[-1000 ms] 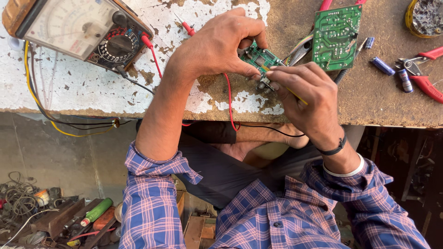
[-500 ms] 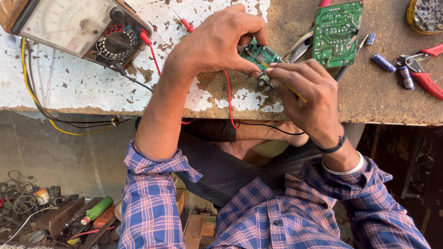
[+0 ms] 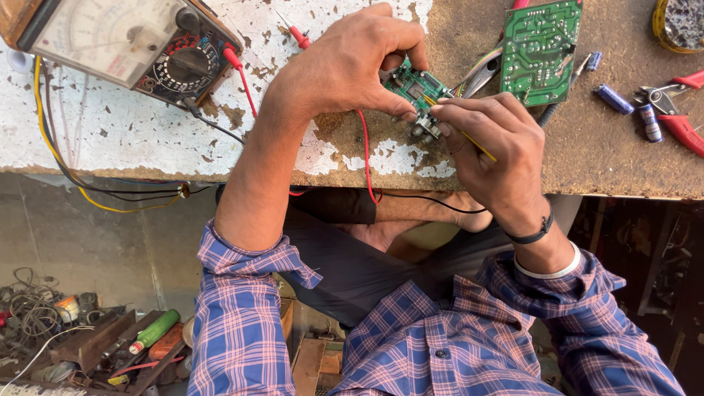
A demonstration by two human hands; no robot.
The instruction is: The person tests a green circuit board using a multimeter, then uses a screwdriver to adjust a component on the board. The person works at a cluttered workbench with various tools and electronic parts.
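Note:
My left hand (image 3: 352,62) pinches a small green circuit board (image 3: 415,86) above the worn bench top. My right hand (image 3: 491,143) grips a thin yellow-handled probe (image 3: 469,138) and presses its tip against that small board. A red wire (image 3: 364,154) and a black wire (image 3: 425,198) hang from under my hands over the bench edge. An analog multimeter (image 3: 125,44) lies at the far left with red and black leads plugged in.
A larger green circuit board (image 3: 539,51) lies right of my hands. Blue capacitors (image 3: 612,99) and red-handled pliers (image 3: 678,121) sit farther right, a round tin (image 3: 678,26) at the corner. Tools and wire clutter the floor (image 3: 95,341) at lower left.
The view has drifted slightly. My hands stay on the small board, with the probe tip shifting a little on it.

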